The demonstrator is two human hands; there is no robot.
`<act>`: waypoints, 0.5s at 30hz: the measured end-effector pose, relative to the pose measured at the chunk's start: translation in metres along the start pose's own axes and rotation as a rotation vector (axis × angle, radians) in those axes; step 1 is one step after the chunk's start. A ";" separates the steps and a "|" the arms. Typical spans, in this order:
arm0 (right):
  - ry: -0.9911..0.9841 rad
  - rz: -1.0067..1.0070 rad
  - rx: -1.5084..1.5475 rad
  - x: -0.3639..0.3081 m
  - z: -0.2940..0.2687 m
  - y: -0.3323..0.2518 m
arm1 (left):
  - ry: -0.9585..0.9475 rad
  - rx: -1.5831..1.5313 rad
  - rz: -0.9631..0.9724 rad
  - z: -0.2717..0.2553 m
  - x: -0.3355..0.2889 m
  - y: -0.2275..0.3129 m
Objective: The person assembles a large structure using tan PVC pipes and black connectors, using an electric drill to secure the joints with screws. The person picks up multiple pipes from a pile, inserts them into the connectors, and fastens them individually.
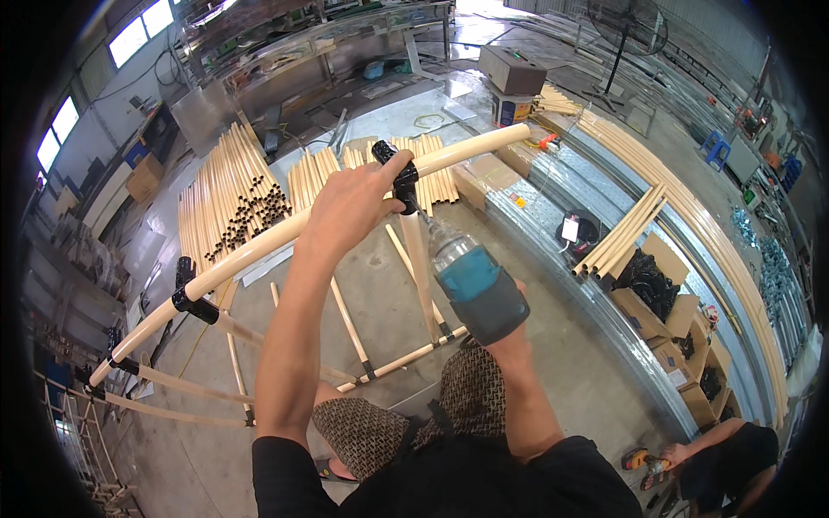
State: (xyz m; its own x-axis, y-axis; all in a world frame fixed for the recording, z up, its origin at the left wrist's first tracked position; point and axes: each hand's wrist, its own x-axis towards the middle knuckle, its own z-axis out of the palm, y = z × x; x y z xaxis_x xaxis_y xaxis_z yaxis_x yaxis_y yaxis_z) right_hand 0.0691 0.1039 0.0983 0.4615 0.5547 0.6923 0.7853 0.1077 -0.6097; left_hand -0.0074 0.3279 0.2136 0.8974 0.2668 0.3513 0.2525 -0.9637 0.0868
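Note:
My left hand is wrapped over a black pipe joint on a long cream pipe. Its fingers lie across the top and the thumb presses the joint's side. In my right hand is a teal and grey cordless drill, its nose pointing up at the underside of that joint. Whether the bit touches a screw is too small to make out. Below the joint an upright cream pipe runs down to the lower frame. Another black joint sits farther left along the pipe.
Stacks of cream pipes lie beyond the frame. On the right are long metal profiles, loose pipes and cardboard boxes of black parts. A co-worker's hand is beside a yellow drill at lower right. A fan stands far back.

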 end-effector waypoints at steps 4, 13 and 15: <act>-0.004 0.030 -0.020 -0.017 0.004 0.010 | -0.009 0.020 -0.004 -0.001 0.002 0.005; 0.015 0.033 -0.015 -0.010 0.006 0.006 | -0.009 0.036 -0.004 0.000 0.000 0.003; 0.025 -0.061 -0.170 -0.024 0.012 0.029 | -0.001 0.030 0.007 0.001 0.000 0.002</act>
State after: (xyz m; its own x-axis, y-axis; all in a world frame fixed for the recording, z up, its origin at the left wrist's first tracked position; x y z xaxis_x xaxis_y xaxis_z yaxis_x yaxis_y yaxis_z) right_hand 0.0758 0.1033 0.0593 0.4198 0.5302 0.7366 0.8695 -0.0021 -0.4940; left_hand -0.0069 0.3255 0.2129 0.8993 0.2606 0.3511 0.2576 -0.9646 0.0561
